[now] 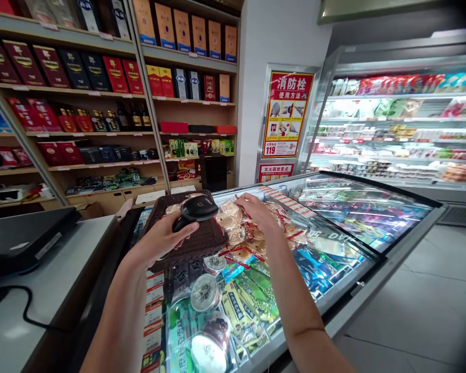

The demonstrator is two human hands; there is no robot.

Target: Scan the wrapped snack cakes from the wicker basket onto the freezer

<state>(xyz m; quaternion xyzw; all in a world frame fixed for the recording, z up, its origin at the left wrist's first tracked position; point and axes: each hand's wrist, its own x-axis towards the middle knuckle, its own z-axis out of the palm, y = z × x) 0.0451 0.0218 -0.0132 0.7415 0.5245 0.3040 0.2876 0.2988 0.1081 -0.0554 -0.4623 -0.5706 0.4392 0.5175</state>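
Note:
A black handheld barcode scanner [199,208] is gripped in my left hand [165,239], held above a dark brown woven basket [192,242]. A few wrapped round pastries lie at the far end of the basket. My right hand [255,208] reaches to the pile of clear-wrapped pastries [238,235] beside the basket. Its fingers are curled on one wrapped pastry [230,213], partly hidden by the hand. The wrappers have red edges, and the pile rests on the glass top of a chest freezer [330,246].
Ice cream tubs [205,292] and colourful packets show through the freezer glass. At the left is a counter [68,259] with a black device [27,241] and a cable. Shelves of boxed goods [180,28] stand behind; a lit refrigerated display [396,119] stands at right.

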